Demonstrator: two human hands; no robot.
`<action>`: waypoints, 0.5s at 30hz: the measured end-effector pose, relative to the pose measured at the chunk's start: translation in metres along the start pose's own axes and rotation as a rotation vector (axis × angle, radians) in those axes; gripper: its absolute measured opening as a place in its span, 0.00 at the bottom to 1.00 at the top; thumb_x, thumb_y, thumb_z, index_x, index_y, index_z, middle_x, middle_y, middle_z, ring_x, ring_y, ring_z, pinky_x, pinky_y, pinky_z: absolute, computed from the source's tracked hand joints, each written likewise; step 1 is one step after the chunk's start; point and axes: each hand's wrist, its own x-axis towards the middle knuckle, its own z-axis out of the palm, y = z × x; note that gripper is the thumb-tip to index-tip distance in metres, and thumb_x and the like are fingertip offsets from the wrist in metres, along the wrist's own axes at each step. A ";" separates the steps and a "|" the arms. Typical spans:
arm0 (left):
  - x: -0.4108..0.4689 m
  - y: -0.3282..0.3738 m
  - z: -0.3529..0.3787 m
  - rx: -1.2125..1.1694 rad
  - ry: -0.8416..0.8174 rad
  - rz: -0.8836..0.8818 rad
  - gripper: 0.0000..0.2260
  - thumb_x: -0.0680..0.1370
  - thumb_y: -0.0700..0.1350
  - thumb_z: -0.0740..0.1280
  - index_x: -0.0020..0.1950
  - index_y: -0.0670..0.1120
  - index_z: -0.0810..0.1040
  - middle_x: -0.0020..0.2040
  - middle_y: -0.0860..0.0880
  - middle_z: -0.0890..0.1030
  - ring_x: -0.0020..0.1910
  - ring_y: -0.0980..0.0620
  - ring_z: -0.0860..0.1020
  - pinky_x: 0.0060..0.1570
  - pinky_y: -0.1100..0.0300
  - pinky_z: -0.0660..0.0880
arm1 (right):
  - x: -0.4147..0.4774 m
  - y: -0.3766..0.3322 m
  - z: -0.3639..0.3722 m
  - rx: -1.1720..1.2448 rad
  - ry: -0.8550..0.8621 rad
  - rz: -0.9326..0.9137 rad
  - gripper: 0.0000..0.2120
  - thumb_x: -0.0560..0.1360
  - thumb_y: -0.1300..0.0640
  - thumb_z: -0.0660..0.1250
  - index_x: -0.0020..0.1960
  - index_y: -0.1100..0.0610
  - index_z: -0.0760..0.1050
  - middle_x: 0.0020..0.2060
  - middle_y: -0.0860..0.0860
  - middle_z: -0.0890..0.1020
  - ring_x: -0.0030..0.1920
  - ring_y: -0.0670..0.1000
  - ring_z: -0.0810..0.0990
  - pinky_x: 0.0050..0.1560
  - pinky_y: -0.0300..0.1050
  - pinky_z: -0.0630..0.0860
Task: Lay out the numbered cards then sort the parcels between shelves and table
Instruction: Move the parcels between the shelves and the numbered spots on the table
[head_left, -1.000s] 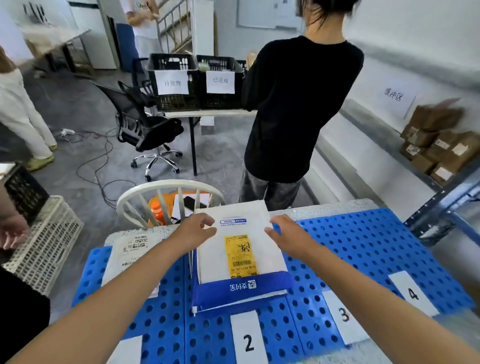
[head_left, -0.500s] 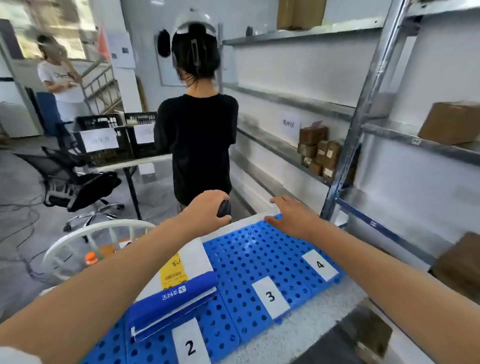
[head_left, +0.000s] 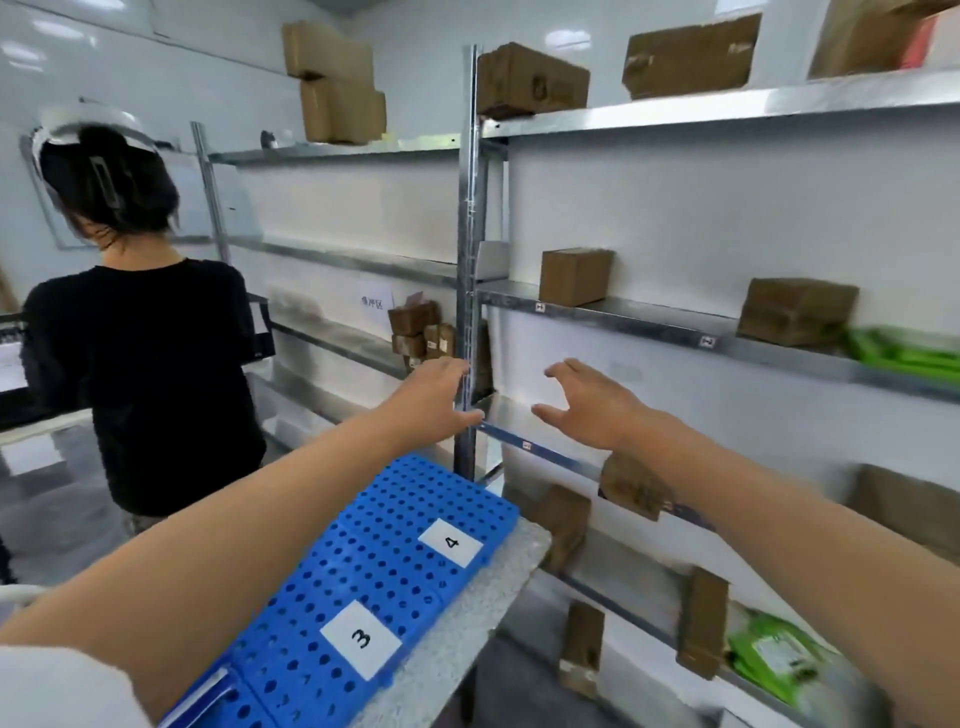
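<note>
Both arms reach toward the shelves (head_left: 649, 322); left hand (head_left: 434, 400) and right hand (head_left: 592, 405) spread, holding nothing; cards 3 (head_left: 360, 639) and 4 (head_left: 451, 542) lie near.

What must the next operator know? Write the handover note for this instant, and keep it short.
Left hand: open, holds nothing, out by the shelf post.
Right hand: open, holds nothing, out toward the shelves.
Card 3 and card 4 lie on the blue mat; no parcel by either.
Brown boxes sit on the shelves.
Left: probably pick a parcel and sort it.
</note>
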 end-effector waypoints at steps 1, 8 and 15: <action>0.007 0.012 0.000 -0.008 0.005 0.029 0.32 0.76 0.54 0.69 0.75 0.45 0.62 0.74 0.46 0.66 0.73 0.48 0.63 0.72 0.53 0.61 | -0.005 0.010 -0.006 -0.012 0.013 0.026 0.30 0.78 0.41 0.61 0.73 0.55 0.62 0.70 0.51 0.67 0.68 0.53 0.69 0.66 0.48 0.67; 0.065 0.085 0.004 0.007 -0.018 0.232 0.31 0.78 0.53 0.67 0.76 0.44 0.60 0.75 0.46 0.62 0.74 0.47 0.59 0.72 0.54 0.58 | -0.030 0.067 -0.041 -0.063 0.089 0.263 0.31 0.77 0.40 0.61 0.75 0.52 0.59 0.75 0.50 0.62 0.72 0.53 0.65 0.69 0.50 0.65; 0.128 0.138 0.033 -0.067 -0.036 0.417 0.29 0.78 0.53 0.65 0.75 0.44 0.61 0.75 0.46 0.62 0.74 0.47 0.59 0.71 0.55 0.58 | -0.039 0.115 -0.058 -0.091 0.111 0.411 0.31 0.77 0.40 0.60 0.75 0.55 0.60 0.73 0.51 0.64 0.70 0.53 0.67 0.68 0.50 0.67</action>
